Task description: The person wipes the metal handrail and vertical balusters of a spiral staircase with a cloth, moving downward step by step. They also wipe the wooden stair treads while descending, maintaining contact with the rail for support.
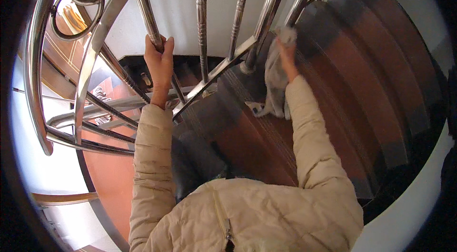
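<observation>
My left hand (159,63) is closed around a shiny metal baluster (148,14) of the stair railing. My right hand (287,55) grips a pale grey cloth (275,89), bunched at its top beside the foot of a metal post (262,13). The cloth hangs down over the dark and red stair treads, and one corner spreads to the left. Part of the cloth is hidden behind my right hand and sleeve.
Curved red and dark steps (360,55) rise to the right. A sloping metal bottom rail (214,77) joins the balusters. Curled metal railing (78,9) stands at the left, with a reddish floor (107,180) below. A white wall (178,20) is behind.
</observation>
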`<state>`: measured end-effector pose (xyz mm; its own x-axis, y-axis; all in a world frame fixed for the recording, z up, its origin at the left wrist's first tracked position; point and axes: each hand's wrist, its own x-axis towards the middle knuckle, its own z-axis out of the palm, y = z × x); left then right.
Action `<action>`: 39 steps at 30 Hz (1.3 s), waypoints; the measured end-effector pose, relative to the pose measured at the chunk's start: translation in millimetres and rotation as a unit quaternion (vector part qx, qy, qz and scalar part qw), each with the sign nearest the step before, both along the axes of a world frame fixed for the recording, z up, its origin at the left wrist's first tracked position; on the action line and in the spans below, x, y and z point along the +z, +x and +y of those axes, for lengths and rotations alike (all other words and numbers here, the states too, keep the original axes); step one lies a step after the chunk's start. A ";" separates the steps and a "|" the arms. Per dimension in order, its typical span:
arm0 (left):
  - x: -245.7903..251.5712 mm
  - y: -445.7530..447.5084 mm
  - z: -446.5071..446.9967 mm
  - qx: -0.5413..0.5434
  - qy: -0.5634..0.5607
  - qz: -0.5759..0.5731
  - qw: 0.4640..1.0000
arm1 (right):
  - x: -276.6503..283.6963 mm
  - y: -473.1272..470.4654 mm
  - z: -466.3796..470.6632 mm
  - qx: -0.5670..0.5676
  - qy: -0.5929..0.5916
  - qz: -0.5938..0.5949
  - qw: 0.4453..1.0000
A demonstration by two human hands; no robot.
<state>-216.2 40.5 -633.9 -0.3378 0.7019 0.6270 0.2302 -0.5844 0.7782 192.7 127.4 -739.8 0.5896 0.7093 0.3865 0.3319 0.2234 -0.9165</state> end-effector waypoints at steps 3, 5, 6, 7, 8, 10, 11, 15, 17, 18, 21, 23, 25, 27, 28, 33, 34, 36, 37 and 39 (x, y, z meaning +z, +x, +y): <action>1.4 -1.8 -2.0 -0.002 -0.018 0.009 1.000 | 97.6 -5.2 12.2 0.132 0.084 0.103 0.982; 2.2 -1.6 -3.4 -0.005 -0.019 0.007 1.000 | 150.6 -23.9 22.0 0.138 0.123 0.148 0.972; 2.2 -1.1 -4.1 -0.006 -0.010 0.001 1.000 | 171.4 -35.9 27.9 0.132 0.152 0.180 0.963; 2.1 -0.4 -4.2 -0.009 -0.016 -0.001 1.000 | 188.2 -47.8 33.6 0.116 0.212 0.169 0.956; 1.8 -0.4 -4.6 -0.022 -0.008 -0.004 1.000 | 200.9 -58.4 38.4 0.096 0.266 0.169 0.944; 0.4 0.7 -4.2 -0.015 0.004 -0.006 1.000 | 213.5 -73.3 44.0 0.070 0.256 0.155 0.952; -0.4 1.1 -3.4 0.000 -0.001 -0.008 1.000 | 213.4 -78.1 45.2 0.033 0.215 0.156 0.964; -4.9 11.8 5.1 0.037 0.065 -0.050 0.996 | 174.2 -88.7 48.3 -0.063 0.264 0.099 0.957; -5.0 15.7 8.4 0.072 0.050 -0.064 0.994 | 137.1 -90.4 50.1 -0.099 0.224 0.131 0.961; -5.1 18.0 10.3 0.076 0.070 -0.064 0.993 | 117.0 -90.2 51.0 -0.087 0.172 0.131 0.972; -5.2 20.9 11.5 0.085 0.070 -0.079 0.991 | 59.8 -89.5 54.6 -0.138 0.177 0.133 0.965; -5.7 20.5 11.2 0.090 0.063 -0.079 0.991 | 25.6 -89.2 53.2 -0.038 0.110 0.224 0.967; -6.4 19.9 10.6 0.091 0.064 -0.069 0.991 | -6.9 -88.8 45.9 0.006 0.036 0.236 0.971; -6.3 19.0 9.8 0.092 0.080 -0.056 0.991 | -37.7 -86.9 34.0 -0.022 -0.021 0.169 0.985; -5.6 18.6 9.7 0.091 0.090 -0.051 0.991 | -50.9 -84.4 26.7 -0.041 -0.022 0.160 0.986; 0.8 14.3 3.0 0.068 0.066 -0.026 0.995 | -66.4 -45.8 -8.3 0.008 -0.376 -0.070 0.924; 2.0 13.0 1.6 0.067 0.053 -0.028 0.996 | -56.9 -35.2 -11.2 0.034 -0.341 -0.066 0.937; 3.5 11.1 -0.1 0.061 0.039 -0.028 0.997 | -24.9 -15.7 -11.7 0.069 -0.338 -0.052 0.937; 4.6 10.6 -0.4 0.054 0.039 -0.029 0.997 | -2.6 -7.7 -10.4 0.108 -0.241 0.078 0.961; 4.1 9.6 -1.3 0.035 0.044 -0.029 0.998 | 54.8 3.3 -9.0 0.179 -0.038 0.328 0.927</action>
<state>-206.6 39.3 -629.8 -0.4226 0.6182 0.6628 0.2289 -0.6348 0.7380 196.1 118.4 -685.0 0.4020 0.9151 -0.0309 -0.3848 0.1382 -0.9126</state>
